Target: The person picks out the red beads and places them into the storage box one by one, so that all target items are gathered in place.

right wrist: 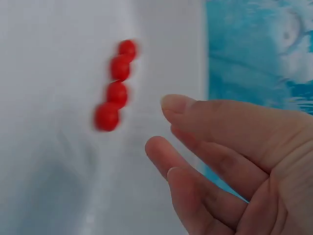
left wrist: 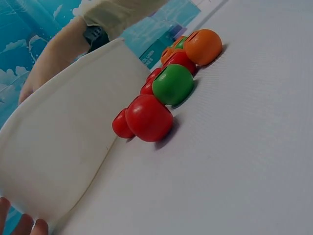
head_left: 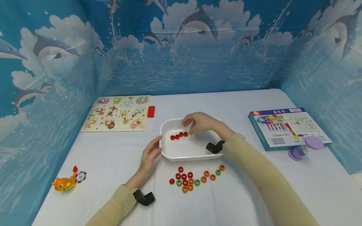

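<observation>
Four red beads (right wrist: pixel 117 94) line up inside the white tray (head_left: pixel 192 158), and I fear they scatter if the right hand (head_left: pixel 201 121), empty, fingertips parted, brushes them or the left hand (head_left: pixel 148 157), touching the tray's side, shoves.

Puzzle bd (head_left: pixel 116 114) back L, orange toy (head_left: pixel 63 183) nearer (chip (head_left: pixel 81 177) alongside)

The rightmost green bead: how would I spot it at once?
Find the white tray, then the loose beads on its near side. At their right end, just left of the last orange bead, sits the green bead; its closest neighbours are all orange.
</observation>
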Motion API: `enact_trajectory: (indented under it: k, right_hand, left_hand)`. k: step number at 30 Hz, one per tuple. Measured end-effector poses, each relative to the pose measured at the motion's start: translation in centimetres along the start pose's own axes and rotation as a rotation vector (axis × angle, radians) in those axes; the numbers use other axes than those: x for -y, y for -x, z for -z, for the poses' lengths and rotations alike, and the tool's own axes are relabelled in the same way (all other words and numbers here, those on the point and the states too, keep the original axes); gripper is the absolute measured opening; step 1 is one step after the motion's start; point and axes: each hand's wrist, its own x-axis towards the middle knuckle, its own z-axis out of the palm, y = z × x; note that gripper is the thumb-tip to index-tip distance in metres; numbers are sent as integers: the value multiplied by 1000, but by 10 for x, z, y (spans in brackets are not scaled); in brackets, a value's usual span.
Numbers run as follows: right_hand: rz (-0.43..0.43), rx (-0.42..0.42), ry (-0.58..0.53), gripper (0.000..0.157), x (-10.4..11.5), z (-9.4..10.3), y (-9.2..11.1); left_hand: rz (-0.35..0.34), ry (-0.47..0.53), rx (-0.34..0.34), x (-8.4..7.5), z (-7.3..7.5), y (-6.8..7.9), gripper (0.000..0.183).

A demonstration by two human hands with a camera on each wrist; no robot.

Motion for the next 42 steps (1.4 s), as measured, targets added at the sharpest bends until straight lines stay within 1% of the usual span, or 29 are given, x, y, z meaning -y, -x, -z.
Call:
enact_trajectory:
  k: [2,4,7,11,14,19,21,25,29,32,37,42]
  right_hand:
    - [53,-24,-21,41,8,7,12]
    - [116,-51,-59,38,15,10,26]
    - [212,-84,-111,34,24,5,49]
    - [300,-106,-165,30,32,-15,77]
    - [322,-108,-216,28,32,-34,94]
    - [366,-108,-309,26,27,-66,115]
    - [385,-116,-325,26,26,-76,121]
    - [395,-146,-334,27,31,-90,128]
    - [409,-205,-291,26,31,-99,127]
    - [426,-236,-246,25,20,-109,121]
    - [420,-230,-182,23,-5,-125,109]
    - [427,-231,-142,24,-13,-129,105]
  left_hand:
    - [-1,2,-3,-1,0,0,44]
    - [-4,5,-7,-1,0,0,44]
    - [-6,2,-8,-3,0,0,44]
    - [-7,-4,-5,-3,0,0,44]
    - [-9,-1,-2,-3,-1,0,44]
    - [-10,-3,6,-2,-1,0,44]
    - [-8,-9,8,-2,-1,0,44]
    - [-9,-13,12,-2,-1,0,44]
    - [-14,-17,15,-1,-1,0,44]
    - [-15,1,17,6,1,-2,44]
    - [-9,38,6,19,5,-4,44]
    - [-31,29,7,24,6,-4,45]
